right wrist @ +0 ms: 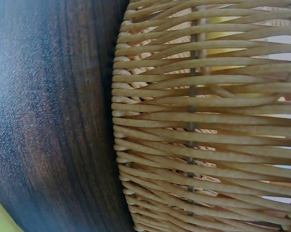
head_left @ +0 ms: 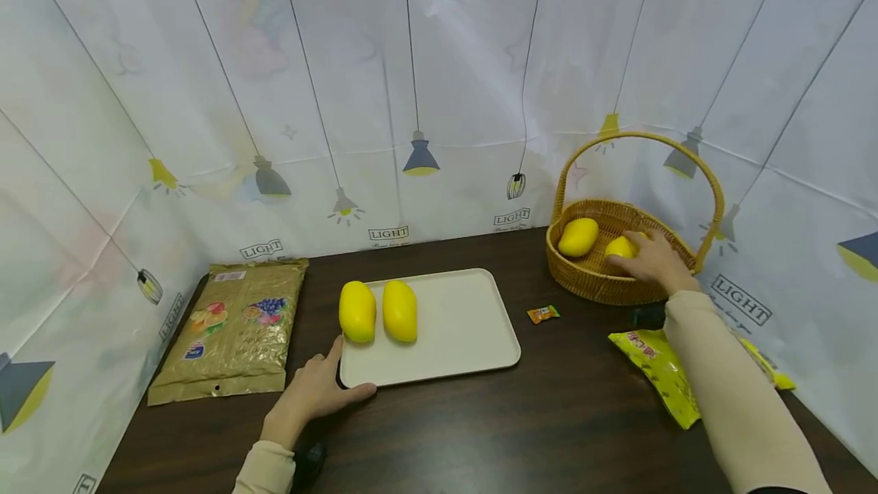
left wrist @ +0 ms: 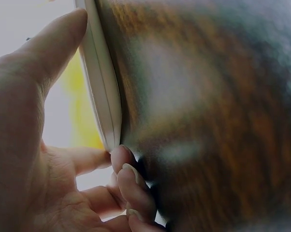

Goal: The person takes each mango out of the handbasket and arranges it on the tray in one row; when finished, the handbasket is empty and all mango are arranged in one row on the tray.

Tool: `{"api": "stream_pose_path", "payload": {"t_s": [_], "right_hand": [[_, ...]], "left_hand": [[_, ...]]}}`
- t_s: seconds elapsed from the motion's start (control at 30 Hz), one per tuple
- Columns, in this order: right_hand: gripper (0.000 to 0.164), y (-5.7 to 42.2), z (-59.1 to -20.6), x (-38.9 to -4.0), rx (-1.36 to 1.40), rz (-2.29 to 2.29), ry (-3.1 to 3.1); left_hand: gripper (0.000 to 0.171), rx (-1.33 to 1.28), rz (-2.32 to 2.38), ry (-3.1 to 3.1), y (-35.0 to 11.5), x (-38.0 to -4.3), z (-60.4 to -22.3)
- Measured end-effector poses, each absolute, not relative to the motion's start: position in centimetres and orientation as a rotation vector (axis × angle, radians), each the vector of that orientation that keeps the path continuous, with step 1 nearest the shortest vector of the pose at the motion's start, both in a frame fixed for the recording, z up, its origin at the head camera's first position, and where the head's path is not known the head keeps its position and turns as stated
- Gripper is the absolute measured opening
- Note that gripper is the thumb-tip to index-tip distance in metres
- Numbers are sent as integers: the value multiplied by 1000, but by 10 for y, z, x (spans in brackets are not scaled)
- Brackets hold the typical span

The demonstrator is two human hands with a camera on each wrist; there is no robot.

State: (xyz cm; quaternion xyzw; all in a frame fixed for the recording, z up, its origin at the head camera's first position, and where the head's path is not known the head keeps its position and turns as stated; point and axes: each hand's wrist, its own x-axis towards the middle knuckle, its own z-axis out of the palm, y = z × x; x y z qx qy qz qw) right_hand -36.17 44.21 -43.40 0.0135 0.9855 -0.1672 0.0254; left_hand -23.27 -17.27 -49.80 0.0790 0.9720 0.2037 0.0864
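At the left end of a cream tray (head_left: pixel 466 326), my left hand (head_left: pixel 312 391) grips the near corner. Its thumb lies along the front edge and its fingers bend at the side, as the left wrist view shows the tray rim (left wrist: pixel 103 82) between them. Two yellow mangoes (head_left: pixel 357 312) (head_left: pixel 400 311) lie side by side on the tray. My right hand (head_left: pixel 655 259) reaches into a wicker basket (head_left: pixel 597 288) and grips a mango (head_left: pixel 621 248); some fingers are hidden. Another mango (head_left: pixel 578 237) lies left of it in the basket. In the right wrist view the basket's woven wall (right wrist: pixel 203 125) blocks the hand.
A gold fruit-printed bag (head_left: pixel 236 326) lies left of the tray. One small orange wrapped candy (head_left: pixel 543 315) is between tray and basket. Beneath my right forearm lies a yellow snack bag (head_left: pixel 661 372). The basket's tall handle (head_left: pixel 641 136) arches above, near the printed backdrop.
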Motion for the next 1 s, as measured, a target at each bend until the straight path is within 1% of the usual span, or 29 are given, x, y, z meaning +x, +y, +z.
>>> {"api": "stream_pose_path", "payload": {"t_s": [0.1, 0.4, 0.5, 0.77, 1.0], "right_hand": [[95, 443, -432, -359, 26, -554, 3074], [96, 435, -419, -358, -6, -626, 3153], [94, 427, -413, -356, -38, -645, 3192], [87, 391, -394, -343, -217, -714, 3244], [79, 354, -393, -332, -380, -720, 3275]], "left_hand": [[118, 228, 602, 2891, -173, -234, -499], [118, 251, 584, 2901, -173, -232, -497], [118, 253, 589, 2906, -173, -232, -498], [118, 226, 618, 2881, -175, -233, -500], [119, 242, 626, 2881, -173, -232, -498]]}}
